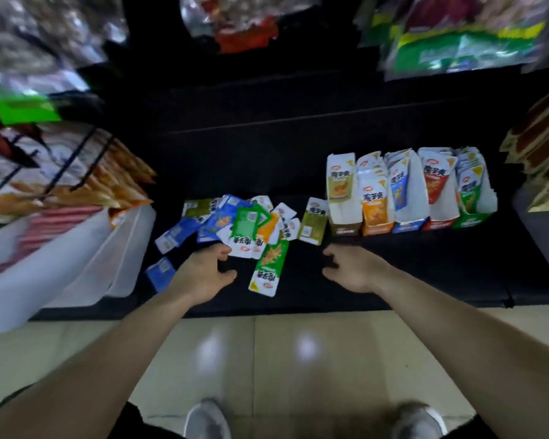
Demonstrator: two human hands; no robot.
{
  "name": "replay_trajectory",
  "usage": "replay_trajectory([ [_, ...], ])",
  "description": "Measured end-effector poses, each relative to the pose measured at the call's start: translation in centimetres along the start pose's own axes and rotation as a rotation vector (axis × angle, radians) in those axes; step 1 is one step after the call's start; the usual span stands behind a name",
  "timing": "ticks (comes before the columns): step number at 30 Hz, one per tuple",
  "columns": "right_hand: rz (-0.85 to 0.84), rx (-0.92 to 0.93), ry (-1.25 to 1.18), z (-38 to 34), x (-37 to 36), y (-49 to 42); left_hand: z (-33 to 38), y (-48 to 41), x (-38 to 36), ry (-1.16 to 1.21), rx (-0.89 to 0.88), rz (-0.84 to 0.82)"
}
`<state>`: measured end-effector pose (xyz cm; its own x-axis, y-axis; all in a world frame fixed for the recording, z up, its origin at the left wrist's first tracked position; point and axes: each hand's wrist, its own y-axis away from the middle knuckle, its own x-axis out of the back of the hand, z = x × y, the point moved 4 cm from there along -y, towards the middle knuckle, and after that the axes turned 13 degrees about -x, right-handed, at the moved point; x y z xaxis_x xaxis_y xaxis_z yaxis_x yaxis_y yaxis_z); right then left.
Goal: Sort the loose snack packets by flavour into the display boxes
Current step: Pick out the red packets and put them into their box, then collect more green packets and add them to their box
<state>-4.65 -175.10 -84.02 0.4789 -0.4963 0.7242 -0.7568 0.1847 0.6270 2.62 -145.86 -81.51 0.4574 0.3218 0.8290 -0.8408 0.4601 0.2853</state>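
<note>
A heap of loose snack packets [235,223] in blue, green, orange and olive lies on the dark shelf. One green packet [268,267] lies nearest me and a blue one [161,272] sits apart at the left. An olive packet [313,223] rests beside the row of display boxes [409,198], coloured olive, orange, blue, red and green from left to right. My left hand [203,274] hovers at the heap's near edge, fingers apart, holding nothing. My right hand [352,269] hovers below the olive box, fingers loosely curled and empty.
White plastic bins [86,264] stand on the left beneath a wire rack of orange bags [76,172]. Hanging snack bags [457,39] fill the upper right, and stacked brown packs [539,144] crowd the right edge. The shelf front edge [298,308] meets a tiled floor.
</note>
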Motion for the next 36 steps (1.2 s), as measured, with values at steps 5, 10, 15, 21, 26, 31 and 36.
replay_trajectory([
  [5,-0.051,0.076,0.131,-5.2,-6.5,-3.6,-4.4,2.0,-2.0,0.032,0.021,-0.146],
  [10,0.018,0.06,0.238,-10.0,-11.6,-7.4,-6.2,1.3,-1.9,0.096,0.04,-0.166],
  [15,0.181,0.007,0.488,-9.7,-14.9,-6.3,-5.5,0.1,-2.4,0.124,0.006,-0.18],
  [21,0.266,0.061,0.466,-8.1,-13.8,-7.1,-5.3,-0.2,-2.9,0.107,0.006,-0.237],
  [26,0.177,-0.095,0.361,-7.1,-12.1,-8.6,-6.2,-0.1,-3.0,0.115,0.039,-0.225],
  [31,0.078,-0.146,0.055,-7.0,-11.8,-7.4,-6.6,0.0,-3.6,0.205,0.083,-0.228],
  [36,-0.124,0.027,-0.836,-11.2,-10.9,-5.1,-6.4,-0.9,-3.5,0.459,0.159,-0.09],
])
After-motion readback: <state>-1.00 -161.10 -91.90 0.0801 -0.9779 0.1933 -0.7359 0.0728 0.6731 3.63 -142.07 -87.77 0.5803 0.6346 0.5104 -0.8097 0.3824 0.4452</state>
